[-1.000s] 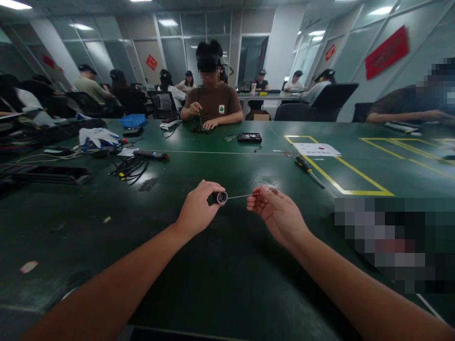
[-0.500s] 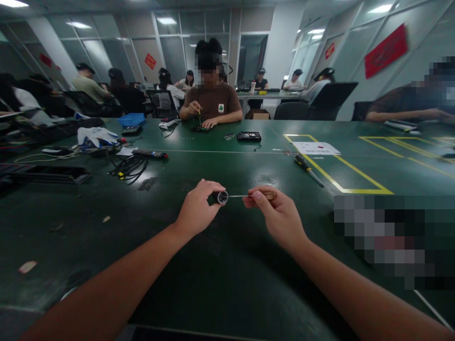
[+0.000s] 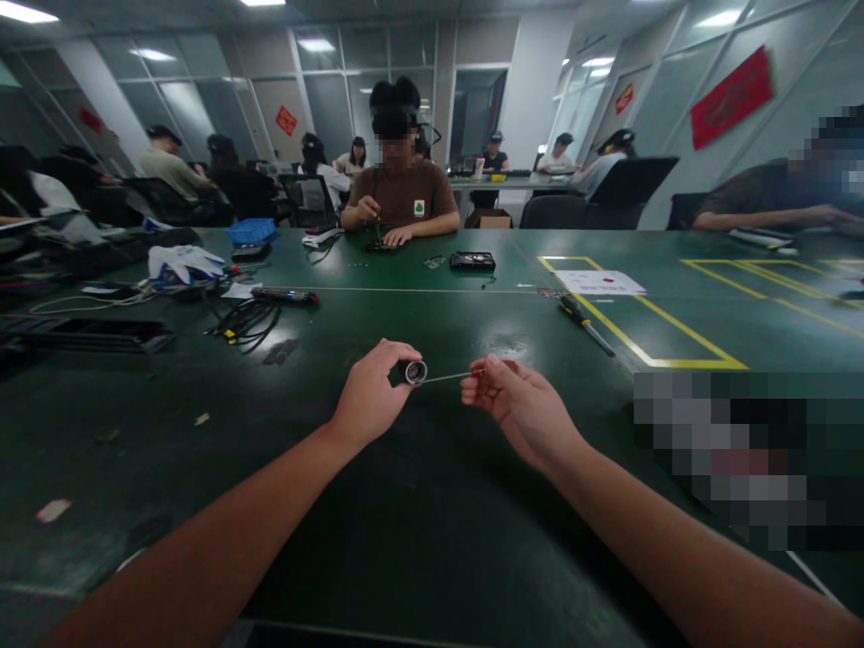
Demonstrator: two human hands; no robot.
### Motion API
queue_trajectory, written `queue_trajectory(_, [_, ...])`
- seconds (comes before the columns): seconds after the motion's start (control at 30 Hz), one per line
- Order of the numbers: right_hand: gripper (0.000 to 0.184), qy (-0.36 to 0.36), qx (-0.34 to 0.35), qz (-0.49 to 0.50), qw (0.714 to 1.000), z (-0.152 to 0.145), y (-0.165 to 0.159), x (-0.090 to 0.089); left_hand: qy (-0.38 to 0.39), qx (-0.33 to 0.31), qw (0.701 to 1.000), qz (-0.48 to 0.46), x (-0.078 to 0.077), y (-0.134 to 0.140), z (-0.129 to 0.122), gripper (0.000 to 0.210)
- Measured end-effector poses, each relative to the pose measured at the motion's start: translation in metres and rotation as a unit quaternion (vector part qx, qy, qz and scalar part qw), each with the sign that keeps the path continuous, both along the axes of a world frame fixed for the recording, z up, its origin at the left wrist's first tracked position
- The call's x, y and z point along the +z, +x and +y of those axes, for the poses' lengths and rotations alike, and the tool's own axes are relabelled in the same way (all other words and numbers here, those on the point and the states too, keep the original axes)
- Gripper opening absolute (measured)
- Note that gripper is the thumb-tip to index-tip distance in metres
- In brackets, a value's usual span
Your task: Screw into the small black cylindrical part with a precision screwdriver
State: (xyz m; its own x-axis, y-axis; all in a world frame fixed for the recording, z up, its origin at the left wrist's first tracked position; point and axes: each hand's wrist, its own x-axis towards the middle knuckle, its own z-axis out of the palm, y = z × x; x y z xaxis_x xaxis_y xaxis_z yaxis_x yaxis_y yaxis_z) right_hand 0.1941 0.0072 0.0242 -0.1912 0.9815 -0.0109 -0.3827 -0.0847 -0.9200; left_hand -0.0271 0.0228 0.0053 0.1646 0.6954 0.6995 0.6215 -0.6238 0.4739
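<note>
My left hand [image 3: 370, 389] is closed on a small black cylinder [image 3: 414, 371] with a silvery rim, thumb below and fingers above. The round open end of the cylinder faces me, and its inside is too small to make out. My right hand [image 3: 523, 396] grips a thin screwdriver [image 3: 446, 376], whose handle is mostly covered by the fingers. Its slim metal shaft points left and slopes slightly down, the tip at the lower right edge of the cylinder's rim. Whether the tip touches the rim, I cannot tell. Both hands are above the green table [image 3: 405, 540].
A yellow-black screwdriver [image 3: 586, 324] lies to the right, near a paper sheet [image 3: 598, 282]. Black cables [image 3: 247, 319], white gloves [image 3: 185, 264] and a blue basket [image 3: 250, 230] are at left. Across the table, a person [image 3: 403, 193] works beside a black device [image 3: 472, 260].
The screwdriver shaft has tilted, its tip now lower at the rim. My right fingers have rolled over the handle, covering more of it. My left hand and the cylinder have shifted slightly left.
</note>
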Motion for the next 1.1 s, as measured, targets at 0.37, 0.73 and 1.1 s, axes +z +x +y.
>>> queue_trajectory(0.37, [0.031,0.132,-0.083,-0.12,0.98,-0.0052,0.0017,-0.0033,-0.009,-0.004,1.0,0.018,0.0031,0.001,-0.0046,0.025])
queue_trajectory(0.73, [0.032,0.044,-0.028,-0.047,0.998,-0.0017,0.0005,-0.0043,-0.003,-0.002,1.0,-0.001,0.0017,0.0001,-0.0023,0.026])
queue_trajectory(1.1, [0.032,0.103,-0.076,-0.078,0.989,-0.0047,0.0,-0.0021,-0.008,-0.006,1.0,0.01,0.0029,0.0005,-0.0039,0.027])
